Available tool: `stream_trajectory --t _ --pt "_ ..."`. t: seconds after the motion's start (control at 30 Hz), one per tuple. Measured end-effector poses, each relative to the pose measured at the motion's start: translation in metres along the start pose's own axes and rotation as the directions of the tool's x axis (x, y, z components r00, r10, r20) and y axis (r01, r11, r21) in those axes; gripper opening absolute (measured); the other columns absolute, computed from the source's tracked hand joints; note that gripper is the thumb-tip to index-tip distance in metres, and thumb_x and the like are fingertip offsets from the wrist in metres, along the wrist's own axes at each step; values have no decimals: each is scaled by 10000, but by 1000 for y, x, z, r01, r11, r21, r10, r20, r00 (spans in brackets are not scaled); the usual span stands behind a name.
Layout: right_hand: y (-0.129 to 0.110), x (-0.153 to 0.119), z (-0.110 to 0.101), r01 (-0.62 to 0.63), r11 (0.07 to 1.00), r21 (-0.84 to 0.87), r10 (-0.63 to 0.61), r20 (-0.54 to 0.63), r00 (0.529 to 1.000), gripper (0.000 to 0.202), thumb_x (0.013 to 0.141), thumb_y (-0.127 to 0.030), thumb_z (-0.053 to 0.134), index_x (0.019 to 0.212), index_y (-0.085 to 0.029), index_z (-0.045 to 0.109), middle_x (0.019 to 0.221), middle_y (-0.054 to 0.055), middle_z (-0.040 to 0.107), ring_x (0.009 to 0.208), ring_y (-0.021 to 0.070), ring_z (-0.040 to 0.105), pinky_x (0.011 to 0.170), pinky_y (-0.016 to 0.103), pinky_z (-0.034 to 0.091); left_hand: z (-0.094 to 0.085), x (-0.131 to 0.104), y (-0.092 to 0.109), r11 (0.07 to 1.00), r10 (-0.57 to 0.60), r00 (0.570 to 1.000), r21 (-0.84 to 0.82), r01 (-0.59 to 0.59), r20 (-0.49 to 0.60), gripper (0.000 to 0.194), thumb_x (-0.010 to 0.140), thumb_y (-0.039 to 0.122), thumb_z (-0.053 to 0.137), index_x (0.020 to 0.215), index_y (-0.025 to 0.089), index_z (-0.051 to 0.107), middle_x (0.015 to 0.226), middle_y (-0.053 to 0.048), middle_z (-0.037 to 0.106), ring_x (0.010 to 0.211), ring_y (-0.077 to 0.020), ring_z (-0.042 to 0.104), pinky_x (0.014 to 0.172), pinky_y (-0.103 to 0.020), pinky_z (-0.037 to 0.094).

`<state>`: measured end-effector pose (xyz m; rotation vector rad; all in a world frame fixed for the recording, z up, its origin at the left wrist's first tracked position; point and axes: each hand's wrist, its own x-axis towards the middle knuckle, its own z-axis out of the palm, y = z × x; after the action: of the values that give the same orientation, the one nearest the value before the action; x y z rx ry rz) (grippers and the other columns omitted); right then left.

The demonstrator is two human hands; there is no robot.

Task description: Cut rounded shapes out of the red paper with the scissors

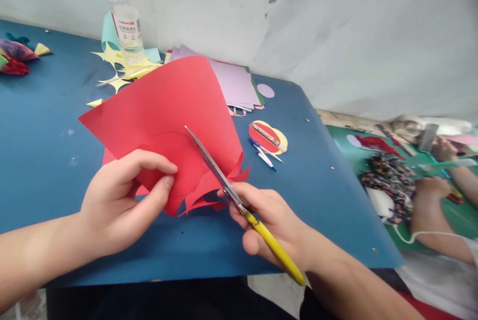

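Note:
A sheet of red paper (175, 96), partly cut, is lifted above the blue table. My left hand (127, 195) pinches it between thumb and forefinger, beside a faint curved outline. In my right hand (267, 218) are scissors (274, 248) with yellow handles. Their blades lie across the red paper, the tip pointing up and to the left; the lower blade is not clearly visible. Ragged red strips hang at the paper's lower right edge, close to the right hand's fingers.
A plastic bottle (129, 34) stands behind yellow paper scraps (119, 68). Purple sheets (233, 83) are stacked near the wall. Right of the red paper lie paper ovals (283, 140), a utility knife (266, 134) and a pen (263, 155). Another person's arms (429, 210) rest over a green table.

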<state>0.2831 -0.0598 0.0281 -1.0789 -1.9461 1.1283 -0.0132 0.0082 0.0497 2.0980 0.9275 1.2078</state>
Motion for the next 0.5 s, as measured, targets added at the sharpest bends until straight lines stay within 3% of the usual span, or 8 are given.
stream_trajectory --t 0.13,0.37,0.43,0.5 --pt "0 -1 -1 -15 999 -37 15 4 1000 734 1056 -879 615 1337 -202 627 778 -54 525 604 118 388 559 282 364 3 0 0 1000 2 998 12 -1 -61 238 957 116 747 1136 269 710 999 43 813 782 -94 777 717 -155 636" --pt "-2 -3 -3 -52 993 -101 55 23 998 778 1064 -908 551 1348 -187 623 765 -59 530 584 116 416 546 272 360 9 -4 -7 999 33 997 -39 -36 -64 271 999 180 755 1253 241 686 1106 14 798 902 -91 794 816 -141 665" --pt "-3 -2 -3 -59 992 -115 64 40 997 776 1075 -900 539 1353 -180 622 764 -60 527 586 116 411 546 270 358 9 -5 -8 999 28 999 -44 -29 -19 214 1011 180 740 1210 241 692 1067 28 806 873 -70 788 804 -110 644" --pt "-4 -1 -3 -61 990 -129 69 55 996 767 1074 -885 566 1356 -175 624 769 -61 532 595 114 413 553 263 367 9 -6 -8 997 36 998 -63 -33 44 138 1022 158 711 1131 239 692 913 71 781 714 -27 726 699 -67 584"
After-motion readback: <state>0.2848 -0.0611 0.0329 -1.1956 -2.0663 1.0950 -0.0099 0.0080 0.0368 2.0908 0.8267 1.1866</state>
